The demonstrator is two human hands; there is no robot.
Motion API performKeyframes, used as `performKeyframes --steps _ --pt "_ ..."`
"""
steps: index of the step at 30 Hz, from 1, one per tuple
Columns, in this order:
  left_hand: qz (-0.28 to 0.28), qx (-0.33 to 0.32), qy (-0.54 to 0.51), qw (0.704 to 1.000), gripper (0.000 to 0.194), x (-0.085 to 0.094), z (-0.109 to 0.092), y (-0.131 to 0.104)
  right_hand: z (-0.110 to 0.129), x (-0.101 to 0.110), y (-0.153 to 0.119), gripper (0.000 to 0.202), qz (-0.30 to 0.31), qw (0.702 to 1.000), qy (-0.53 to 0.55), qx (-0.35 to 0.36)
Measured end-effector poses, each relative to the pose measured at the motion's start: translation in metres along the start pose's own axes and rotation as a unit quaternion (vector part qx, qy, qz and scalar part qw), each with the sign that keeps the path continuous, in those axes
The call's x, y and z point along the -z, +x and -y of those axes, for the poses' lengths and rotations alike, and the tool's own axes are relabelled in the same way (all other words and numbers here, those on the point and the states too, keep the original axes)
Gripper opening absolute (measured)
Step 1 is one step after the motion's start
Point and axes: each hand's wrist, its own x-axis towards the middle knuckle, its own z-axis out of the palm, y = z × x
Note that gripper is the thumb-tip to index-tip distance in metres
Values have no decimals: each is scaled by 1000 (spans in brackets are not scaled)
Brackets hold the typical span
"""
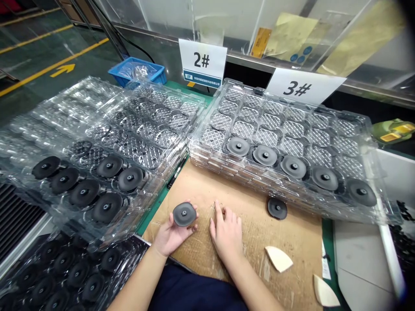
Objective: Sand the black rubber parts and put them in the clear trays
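Note:
My left hand (173,237) grips a black rounded plastic disc (184,214) by its edges, its raised centre hub facing up. Palm down on the cardboard sheet (256,233), my right hand (228,231) lies with its index finger stretched forward and holds nothing that I can see. A second black disc (277,208) rests on the cardboard to the right, just below the front edge of the right-hand clear plastic tray (223,160). That tray carries several discs along its front row. More discs sit in the near pockets of the left clear tray (129,216).
Two cream wedge-shaped pads (279,259) (325,291) lie at the cardboard's right side. Paper signs marked 2# (202,62) and 3# (301,86) stand behind the trays. A blue bin (158,77) is at the back left. Filled trays (65,276) lie at lower left.

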Motion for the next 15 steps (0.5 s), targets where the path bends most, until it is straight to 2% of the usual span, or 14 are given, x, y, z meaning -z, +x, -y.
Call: performKeyframes --steps 15 --pt "20 4 16 1000 58 4 0 0 -4 -3 0 53 -8 999 35 -1"
